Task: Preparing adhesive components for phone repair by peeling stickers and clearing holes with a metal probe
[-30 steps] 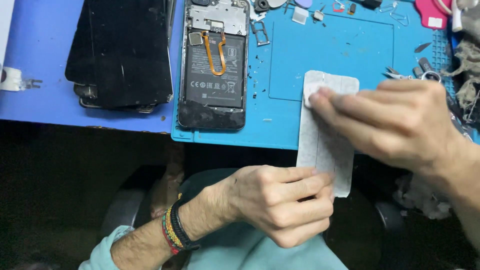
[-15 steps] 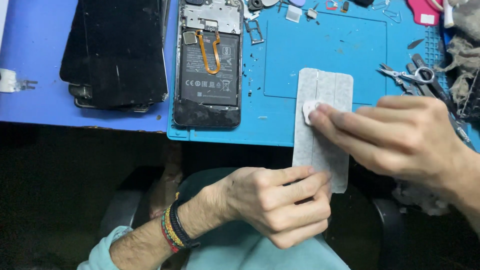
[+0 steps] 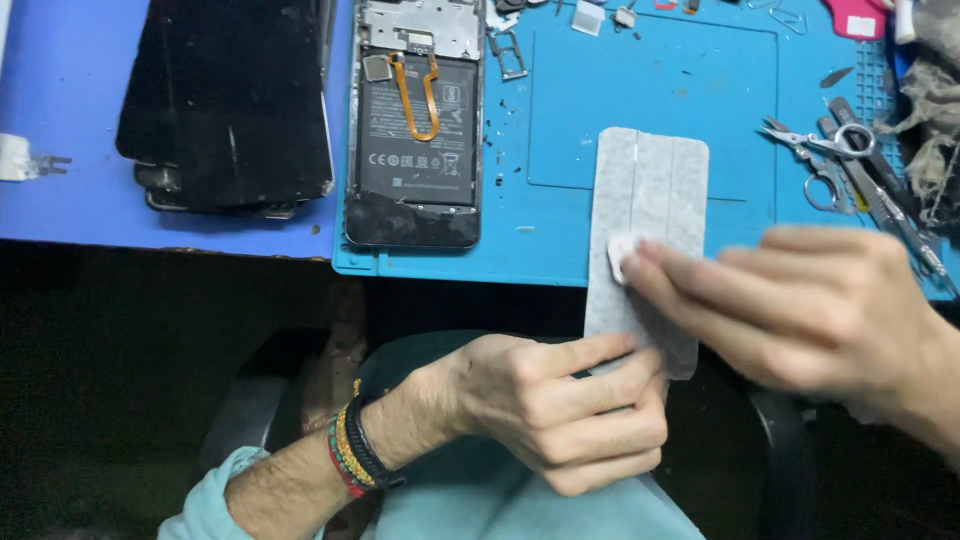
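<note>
A long, pale grey, rounded-corner panel (image 3: 645, 215) is lying half on the blue silicone mat (image 3: 650, 90), its near end overhanging the edge. The left hand (image 3: 560, 410) is pinching that end between thumb and curled fingers, while the right hand (image 3: 800, 310), fingers together, is pressing a small white pad (image 3: 620, 255) onto it. An opened phone (image 3: 415, 125) is sitting just left.

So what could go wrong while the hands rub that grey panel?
1. The grey panel hangs over the blue mat edge, pinched only at its lower end by the left hand; it might slip and drop.
2. The right hand presses a small white pad on it; hard rubbing could flex the unsupported part.
3. The scissors lie close by the right hand.
</note>
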